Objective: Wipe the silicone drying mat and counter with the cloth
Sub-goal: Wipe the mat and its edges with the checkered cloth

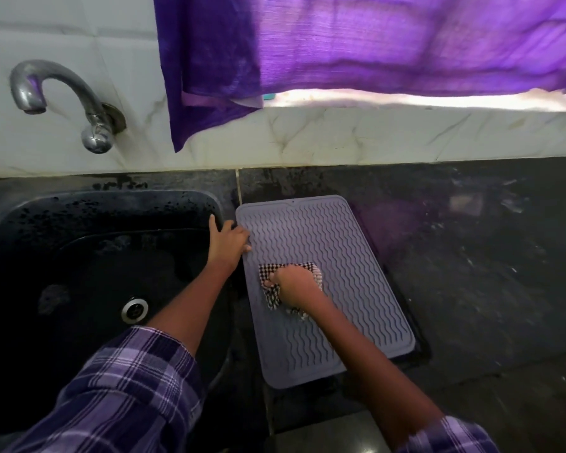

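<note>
Right hand (pixel 296 282) bunched round the black-and-white checked cloth (pixel 272 297), pressing it on the grey wavy-ribbed silicone drying mat (pixel 334 256), near its middle. Left hand (pixel 227 238) pins the mat's left edge by the black sink (pixel 89 256); fingers look splayed, though blurred. Judgement: keep that edge pinned, wipe along the ribs, then move to the dark stone counter (pixel 471 256).

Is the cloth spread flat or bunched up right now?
Bunched. The checked cloth is crumpled under the right hand, whose grip closes round it on the mat; only small edges show.
</note>
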`<state>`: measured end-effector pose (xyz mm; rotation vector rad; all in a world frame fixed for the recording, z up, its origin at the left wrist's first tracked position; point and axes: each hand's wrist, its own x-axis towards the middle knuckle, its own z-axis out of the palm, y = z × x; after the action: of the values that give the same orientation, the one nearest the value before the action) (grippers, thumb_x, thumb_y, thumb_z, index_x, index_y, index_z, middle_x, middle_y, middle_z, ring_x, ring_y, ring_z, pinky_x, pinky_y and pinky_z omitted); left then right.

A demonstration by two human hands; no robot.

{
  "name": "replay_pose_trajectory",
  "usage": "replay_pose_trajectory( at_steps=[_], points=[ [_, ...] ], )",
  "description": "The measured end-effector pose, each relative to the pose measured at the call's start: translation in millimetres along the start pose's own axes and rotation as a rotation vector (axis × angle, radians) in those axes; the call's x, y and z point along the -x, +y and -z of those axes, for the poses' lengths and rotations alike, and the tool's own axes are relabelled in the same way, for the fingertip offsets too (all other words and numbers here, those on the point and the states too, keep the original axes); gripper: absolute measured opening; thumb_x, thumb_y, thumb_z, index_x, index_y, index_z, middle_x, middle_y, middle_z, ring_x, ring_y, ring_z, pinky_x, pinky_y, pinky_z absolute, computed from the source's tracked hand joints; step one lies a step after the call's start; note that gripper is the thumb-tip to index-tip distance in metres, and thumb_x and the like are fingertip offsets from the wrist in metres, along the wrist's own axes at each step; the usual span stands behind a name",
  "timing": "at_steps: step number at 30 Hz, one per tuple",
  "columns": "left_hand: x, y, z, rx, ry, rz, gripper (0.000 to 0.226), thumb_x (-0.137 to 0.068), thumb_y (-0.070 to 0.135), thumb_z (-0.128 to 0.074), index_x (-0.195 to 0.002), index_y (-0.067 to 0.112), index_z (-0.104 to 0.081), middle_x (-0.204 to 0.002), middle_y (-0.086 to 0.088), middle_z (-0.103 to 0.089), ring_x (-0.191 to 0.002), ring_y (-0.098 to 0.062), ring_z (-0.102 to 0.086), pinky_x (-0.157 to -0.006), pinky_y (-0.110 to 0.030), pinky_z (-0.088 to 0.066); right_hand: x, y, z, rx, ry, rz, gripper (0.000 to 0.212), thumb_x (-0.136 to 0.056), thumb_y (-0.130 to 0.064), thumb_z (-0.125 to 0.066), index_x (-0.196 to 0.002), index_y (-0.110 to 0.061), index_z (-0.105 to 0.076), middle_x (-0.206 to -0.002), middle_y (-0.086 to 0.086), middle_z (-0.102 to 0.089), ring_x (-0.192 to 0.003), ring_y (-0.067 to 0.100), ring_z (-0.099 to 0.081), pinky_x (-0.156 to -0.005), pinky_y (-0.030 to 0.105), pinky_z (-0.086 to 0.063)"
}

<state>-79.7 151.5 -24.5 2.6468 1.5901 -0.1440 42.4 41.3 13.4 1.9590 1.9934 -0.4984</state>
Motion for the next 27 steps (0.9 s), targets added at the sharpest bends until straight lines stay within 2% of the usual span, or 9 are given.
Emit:
replay_pose_trajectory(
  at_steps=[2, 5, 9, 12, 14, 17, 23, 25, 27],
  points=[
    [16, 8, -5, 0.119, 0.026, -0.021, 0.026, -0.094, 0.021, -0.053, -0.118, 0.022, -0.061, -0.124, 0.005, -0.061, -0.132, -0.019, -0.039, -0.116, -0.061, -0.002, 6, 3, 10, -0.018, -0.049, 0.003, 0.027, -0.090, -0.007, -0.051, -0.113, -0.001, -0.063, -0.114, 0.017, -0.065, -0.108, 0.031, -0.062, -0.091, 0.038, -0.051],
    [40, 20, -5, 0.255, 0.023, -0.024, 0.029, -0.092, 0.015, -0.054, -0.120, 0.020, -0.060, -0.125, 0.001, -0.059, -0.136, -0.019, -0.035, -0.116, -0.061, 0.000, 0, 17, 40, -0.204, -0.123, -0.022, 0.015, -0.091, -0.002, -0.045, -0.080, -0.003, -0.055, -0.093, 0.018, -0.053, -0.091, 0.024, -0.054, -0.080, 0.035, -0.045],
    [66, 25, 0, 0.276, -0.080, 0.007, 0.038, -0.093, 0.023, -0.056, -0.131, 0.016, -0.054, -0.138, 0.000, -0.053, -0.139, -0.021, -0.030, -0.117, -0.059, -0.006, -13, 33, 67, -0.449, 0.103, -0.106, 0.026, -0.092, 0.002, -0.043, -0.111, 0.011, -0.058, -0.113, 0.028, -0.059, -0.111, 0.035, -0.057, -0.091, 0.042, -0.046],
    [76, 31, 3, 0.186, -0.178, -0.001, 0.047, -0.091, 0.036, -0.057, -0.133, 0.015, -0.052, -0.142, -0.001, -0.048, -0.141, -0.022, -0.027, -0.117, -0.059, -0.007, -17, 24, 58, -0.292, 0.239, -0.067, 0.040, -0.089, -0.001, -0.048, -0.128, -0.004, -0.057, -0.120, 0.022, -0.063, -0.112, 0.035, -0.060, -0.091, 0.040, -0.050],
    [83, 39, 3, 0.154, -0.240, 0.006, 0.068, -0.087, 0.045, -0.061, -0.143, 0.014, -0.041, -0.148, -0.002, -0.039, -0.143, -0.026, -0.022, -0.115, -0.063, -0.007, -14, 13, 36, -0.146, 0.140, 0.048, 0.050, -0.089, -0.004, -0.049, -0.137, -0.020, -0.052, -0.128, 0.017, -0.061, -0.117, 0.034, -0.059, -0.098, 0.041, -0.047],
    [87, 48, 2, 0.162, -0.308, 0.076, 0.086, -0.084, 0.049, -0.063, -0.151, 0.013, -0.024, -0.157, -0.003, -0.025, -0.148, -0.030, -0.012, -0.112, -0.068, -0.004, -9, 4, 7, 0.037, 0.043, 0.114, 0.050, -0.092, -0.008, -0.048, -0.142, -0.013, -0.044, -0.146, 0.011, -0.047, -0.132, 0.031, -0.047, -0.113, 0.038, -0.035],
    [85, 56, 8, 0.128, -0.316, 0.157, 0.083, -0.081, 0.045, -0.069, -0.148, 0.012, -0.031, -0.150, -0.007, -0.038, -0.147, -0.029, -0.016, -0.112, -0.069, -0.002, 16, 7, 4, 0.077, 0.022, 0.077, 0.037, -0.093, -0.008, -0.045, -0.127, -0.006, -0.059, -0.129, 0.016, -0.061, -0.121, 0.031, -0.057, -0.101, 0.038, -0.045],
    [85, 57, 11, 0.117, -0.338, 0.156, 0.077, -0.081, 0.044, -0.070, -0.145, 0.016, -0.038, -0.151, -0.006, -0.037, -0.147, -0.030, -0.015, -0.112, -0.069, -0.002, 33, 10, -3, 0.087, -0.032, 0.103, 0.037, -0.092, -0.010, -0.046, -0.126, -0.004, -0.058, -0.129, 0.018, -0.061, -0.120, 0.032, -0.057, -0.099, 0.038, -0.047],
    [85, 54, 16, 0.120, -0.400, 0.151, 0.084, -0.081, 0.045, -0.069, -0.150, 0.017, -0.030, -0.156, -0.005, -0.029, -0.149, -0.031, -0.009, -0.111, -0.071, -0.001, 49, 10, -6, 0.087, -0.102, 0.119, 0.037, -0.092, -0.009, -0.046, -0.125, -0.001, -0.058, -0.129, 0.019, -0.060, -0.119, 0.033, -0.057, -0.098, 0.038, -0.047]
  ],
)
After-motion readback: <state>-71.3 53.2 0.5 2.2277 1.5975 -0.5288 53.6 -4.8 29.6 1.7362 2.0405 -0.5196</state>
